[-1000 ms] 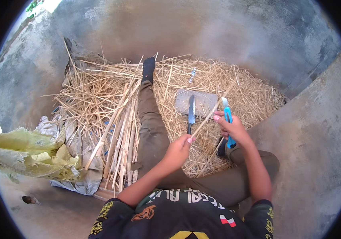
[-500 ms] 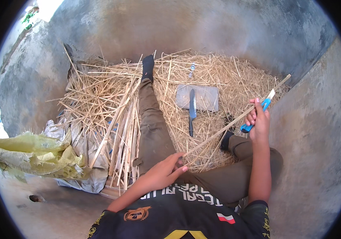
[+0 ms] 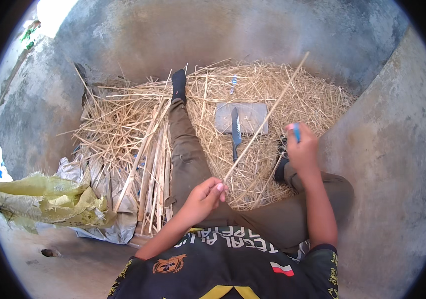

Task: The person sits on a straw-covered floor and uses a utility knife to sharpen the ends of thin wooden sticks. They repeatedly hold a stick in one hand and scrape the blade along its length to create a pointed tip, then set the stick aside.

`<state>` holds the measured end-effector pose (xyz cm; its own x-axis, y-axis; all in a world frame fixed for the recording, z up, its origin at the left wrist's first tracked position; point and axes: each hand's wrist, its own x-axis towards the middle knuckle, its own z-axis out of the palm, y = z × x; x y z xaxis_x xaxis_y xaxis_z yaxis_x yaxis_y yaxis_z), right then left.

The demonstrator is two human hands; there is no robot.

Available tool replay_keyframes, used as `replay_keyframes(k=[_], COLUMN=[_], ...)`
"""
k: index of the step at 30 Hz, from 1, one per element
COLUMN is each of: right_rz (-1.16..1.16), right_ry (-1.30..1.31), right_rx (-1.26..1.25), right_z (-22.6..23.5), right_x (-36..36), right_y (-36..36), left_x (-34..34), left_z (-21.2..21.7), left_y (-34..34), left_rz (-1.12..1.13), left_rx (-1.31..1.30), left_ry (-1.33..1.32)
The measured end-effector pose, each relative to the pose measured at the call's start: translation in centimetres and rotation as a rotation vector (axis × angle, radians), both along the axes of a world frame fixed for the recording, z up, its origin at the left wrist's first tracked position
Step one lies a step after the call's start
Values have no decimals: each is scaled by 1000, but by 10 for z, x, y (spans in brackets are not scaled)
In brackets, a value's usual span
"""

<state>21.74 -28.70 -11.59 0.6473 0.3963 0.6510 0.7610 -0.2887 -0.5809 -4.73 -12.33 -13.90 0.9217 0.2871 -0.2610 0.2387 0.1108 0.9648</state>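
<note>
My left hand [image 3: 204,199] is closed on the near end of a long, thin bamboo strip [image 3: 282,97], which slants up and away to the right over the straw. In my right hand [image 3: 304,152], fingers wrapped round it, is a blue-handled knife [image 3: 296,132]. Only a bit of blue shows there; the blade cannot be made out. The hands are apart, and the strip's free end stands clear of the right one. Beyond them a black-handled kitchen knife [image 3: 236,127] lies across a grey slab [image 3: 251,115].
Straw-like shavings [image 3: 292,82] cover the floor between my legs. Loose sticks and strips [image 3: 118,127] are heaped beyond my outstretched left leg [image 3: 187,144]. A torn yellow sack [image 3: 48,202] lies at the left. Concrete walls [image 3: 213,35] stand close behind and at the right. A wristwatch-like item [image 3: 233,83] rests on the shavings.
The strip has swung upward and left, away from the knife in my right hand. My right hand has come left and slightly nearer, turning so the blade no longer shows.
</note>
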Motion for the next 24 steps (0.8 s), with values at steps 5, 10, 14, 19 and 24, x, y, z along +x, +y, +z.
replay_keyframes(k=[5, 10, 14, 19, 24], right_rz=[98, 174, 221, 256, 40], right_ry=[59, 9, -118, -204, -388], right_rx=[-385, -503, -457, -373, -458], right_z=[-15, -33, -43, -50, -52], right_x=[-33, -51, -64, -71, -61], right_y=[21, 35, 38, 43, 52], left_x=[10, 12, 15, 20, 21], left_z=[8, -6, -10, -10, -22], left_y=[-2, -12, -12, -15, -25], left_rz=[34, 81, 131, 212, 347], left_rx=[-178, -93, -83, 17, 324], left_ry=[-12, -56, -103, -155, -211])
